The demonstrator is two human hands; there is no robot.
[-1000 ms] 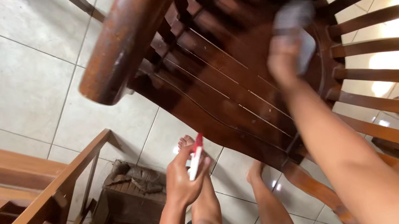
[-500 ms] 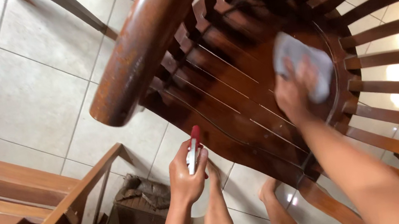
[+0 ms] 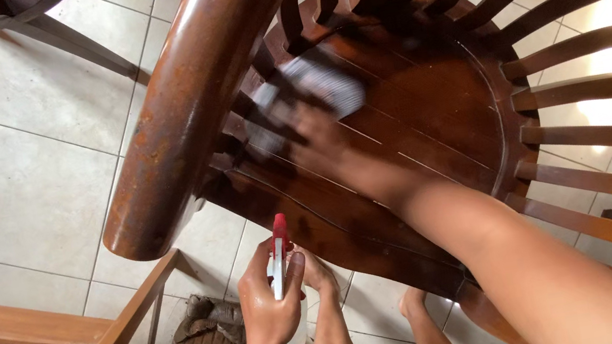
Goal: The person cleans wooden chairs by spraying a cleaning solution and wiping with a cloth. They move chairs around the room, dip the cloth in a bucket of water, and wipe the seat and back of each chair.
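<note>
Hands busy at a dark wooden chair point(image 3: 426, 104), seen from above. Right hand point(image 3: 316, 133) flat on the chair seat, close to the thick curved armrest point(image 3: 190, 108), fingers spread and pressing a grey cloth point(image 3: 312, 81) onto the slats; cloth blurred, bunched partly under the palm and partly past the fingertips, toward the armrest side of the seat. Left hand point(image 3: 266, 305) below the seat's front edge, off the chair, fingers curled tight around a spray bottle point(image 3: 279, 262) with a red and white head, red tip up and just short of the seat edge; clear body of the bottle mostly hidden behind the palm. Two bare feet on the pale floor tiles point(image 3: 21, 184) under the seat front. Lighter wooden frame point(image 3: 104, 343) left of the left hand, with a crumpled brown rag point(image 3: 210, 318) lying on a low surface beside it.
</note>
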